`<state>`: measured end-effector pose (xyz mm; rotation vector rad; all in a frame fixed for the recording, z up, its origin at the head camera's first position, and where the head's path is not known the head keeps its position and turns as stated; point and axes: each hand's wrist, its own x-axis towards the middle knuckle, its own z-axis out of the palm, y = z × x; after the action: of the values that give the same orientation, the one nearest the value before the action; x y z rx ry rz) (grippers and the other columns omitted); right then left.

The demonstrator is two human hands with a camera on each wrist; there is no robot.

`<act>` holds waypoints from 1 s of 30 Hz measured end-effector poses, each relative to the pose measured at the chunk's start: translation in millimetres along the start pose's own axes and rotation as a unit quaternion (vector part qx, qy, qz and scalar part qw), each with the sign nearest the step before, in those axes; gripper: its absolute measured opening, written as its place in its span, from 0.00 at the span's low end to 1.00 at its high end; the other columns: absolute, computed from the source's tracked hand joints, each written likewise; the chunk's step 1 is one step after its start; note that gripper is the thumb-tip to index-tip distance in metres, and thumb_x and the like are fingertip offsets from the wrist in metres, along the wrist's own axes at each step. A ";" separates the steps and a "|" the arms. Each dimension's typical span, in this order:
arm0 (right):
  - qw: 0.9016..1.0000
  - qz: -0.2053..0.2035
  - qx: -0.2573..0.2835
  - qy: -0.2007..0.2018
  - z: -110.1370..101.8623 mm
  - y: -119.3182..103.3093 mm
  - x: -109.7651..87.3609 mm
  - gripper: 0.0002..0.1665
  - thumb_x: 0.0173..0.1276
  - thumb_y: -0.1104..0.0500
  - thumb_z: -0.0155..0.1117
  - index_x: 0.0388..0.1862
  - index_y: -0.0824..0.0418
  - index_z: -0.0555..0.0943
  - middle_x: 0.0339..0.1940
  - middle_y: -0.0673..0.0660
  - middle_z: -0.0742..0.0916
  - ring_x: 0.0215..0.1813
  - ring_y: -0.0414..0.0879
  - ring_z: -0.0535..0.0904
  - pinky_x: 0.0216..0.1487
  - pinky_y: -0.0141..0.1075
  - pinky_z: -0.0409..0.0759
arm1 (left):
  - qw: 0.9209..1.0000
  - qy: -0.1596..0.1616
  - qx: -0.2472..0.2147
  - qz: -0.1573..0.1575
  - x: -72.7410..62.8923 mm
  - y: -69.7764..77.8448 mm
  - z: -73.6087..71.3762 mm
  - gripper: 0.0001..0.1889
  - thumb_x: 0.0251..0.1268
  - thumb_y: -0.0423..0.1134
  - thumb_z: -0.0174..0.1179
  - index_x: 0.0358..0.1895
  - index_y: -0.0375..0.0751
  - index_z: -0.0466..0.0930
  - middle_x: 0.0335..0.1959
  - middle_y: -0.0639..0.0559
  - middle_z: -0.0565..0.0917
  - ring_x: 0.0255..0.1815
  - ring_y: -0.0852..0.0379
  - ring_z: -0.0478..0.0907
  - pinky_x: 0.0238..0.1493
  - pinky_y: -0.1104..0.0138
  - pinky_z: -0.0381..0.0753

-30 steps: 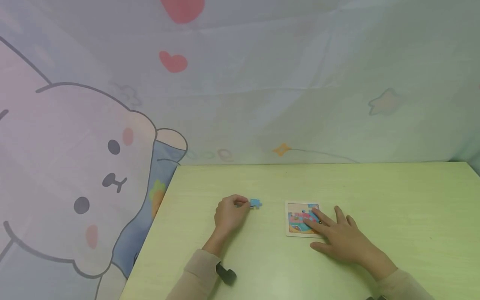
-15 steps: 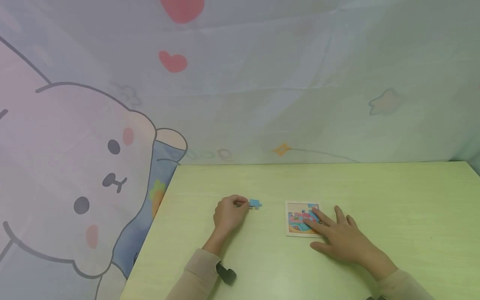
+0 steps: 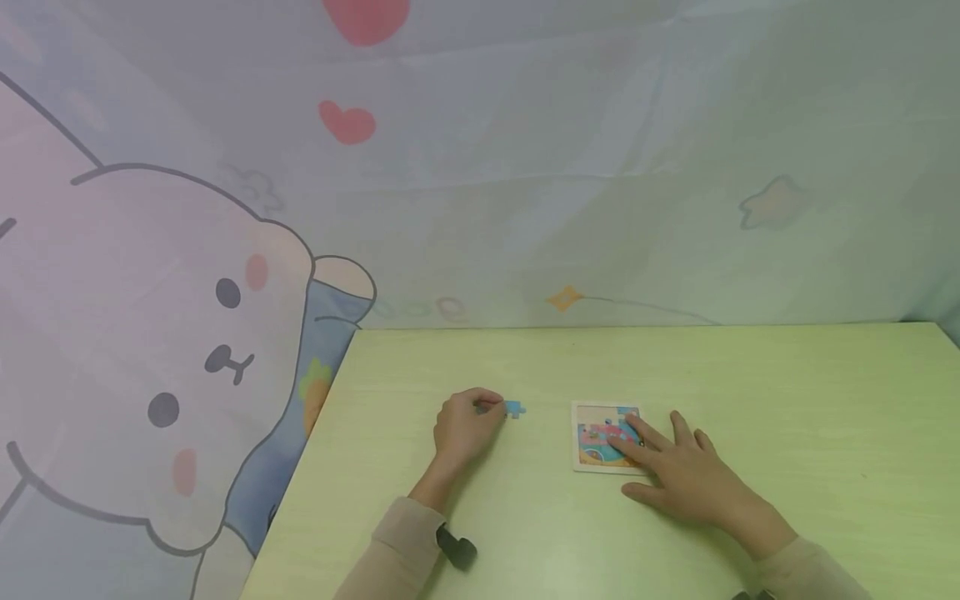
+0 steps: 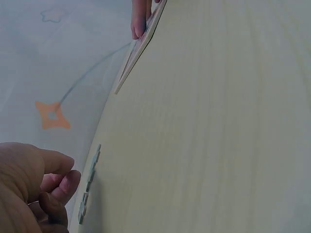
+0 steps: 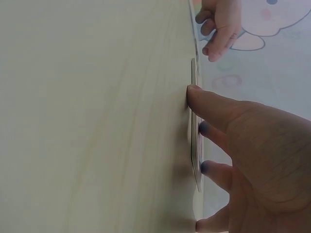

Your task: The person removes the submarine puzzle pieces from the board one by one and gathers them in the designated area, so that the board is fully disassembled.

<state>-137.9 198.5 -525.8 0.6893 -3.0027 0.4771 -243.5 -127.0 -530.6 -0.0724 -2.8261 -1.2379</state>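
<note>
My left hand (image 3: 467, 425) hovers with loosely curled fingers over small blue jigsaw pieces (image 3: 515, 408). In the left wrist view those jigsaw pieces (image 4: 91, 175) lie flat on the table, slightly apart from the fingertips (image 4: 72, 180). My right hand (image 3: 686, 479) is spread, with two fingertips resting on a square jigsaw puzzle (image 3: 592, 457) in a pale frame. Several colourful pieces fill the lower and right parts of the frame; bare wood shows at its upper left. The right wrist view shows the puzzle frame (image 5: 194, 145) edge-on, lying flat, its right side partly hidden by fingers.
A pale green-yellow table (image 3: 540, 525) holds everything. Behind it hangs a cloth backdrop (image 3: 562, 167) with printed hearts, a star and a large cartoon bear. A dark strap end (image 3: 457, 548) sticks out at the left sleeve.
My left hand has shifted slightly to the right and covers a little more of the blue pieces. The right hand and the puzzle stay where they were.
</note>
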 end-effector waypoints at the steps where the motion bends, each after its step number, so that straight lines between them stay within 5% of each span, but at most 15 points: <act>1: 1.000 0.001 0.000 0.000 -0.1 0.3 -0.2 0.38 0.71 0.35 0.66 0.76 0.46 0.75 0.79 0.60 0.71 0.71 0.86 0.60 0.59 0.78 0.65 | 1.000 -0.004 -0.003 0.004 -0.2 2.1 1.0 0.06 0.66 0.45 0.67 0.41 0.51 0.91 0.32 0.61 0.87 0.19 0.60 0.73 0.17 0.67 0.66; 10: 1.000 0.005 -0.013 0.007 1.7 5.1 -5.4 0.38 0.71 0.35 0.67 0.75 0.47 0.76 0.77 0.62 0.73 0.71 0.82 0.62 0.58 0.77 0.66 | 0.998 -0.043 -0.020 0.040 -1.2 23.8 15.1 0.07 0.67 0.48 0.67 0.41 0.54 0.91 0.35 0.64 0.87 0.27 0.61 0.80 0.23 0.63 0.75; 16: 1.000 -0.003 -0.023 0.016 1.4 4.8 -9.8 0.37 0.70 0.36 0.68 0.74 0.48 0.77 0.77 0.60 0.74 0.70 0.82 0.65 0.56 0.78 0.67 | 0.994 -0.081 -0.017 0.071 -1.4 36.3 30.5 0.08 0.69 0.48 0.66 0.43 0.54 0.90 0.36 0.66 0.87 0.40 0.62 0.83 0.40 0.60 0.79; 25: 1.000 -0.002 -0.024 0.012 1.0 0.0 -15.6 0.37 0.69 0.37 0.69 0.74 0.44 0.77 0.76 0.58 0.74 0.70 0.83 0.64 0.56 0.78 0.67 | 0.991 -0.119 -0.001 0.065 -4.4 62.8 57.8 0.06 0.69 0.51 0.67 0.42 0.59 0.90 0.33 0.73 0.83 0.42 0.64 0.79 0.41 0.63 0.77; 30: 1.000 -0.009 -0.023 0.015 2.4 0.6 -18.6 0.35 0.70 0.36 0.69 0.73 0.43 0.78 0.76 0.58 0.75 0.70 0.83 0.64 0.55 0.79 0.67 | 0.987 -0.144 0.007 0.072 -5.5 75.7 74.2 0.07 0.67 0.50 0.68 0.43 0.57 0.90 0.31 0.73 0.83 0.34 0.65 0.78 0.34 0.65 0.76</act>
<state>-121.3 206.1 -530.0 0.6975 -2.9664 0.4124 -235.4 -21.3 -525.7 -0.4849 -2.9984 -1.2688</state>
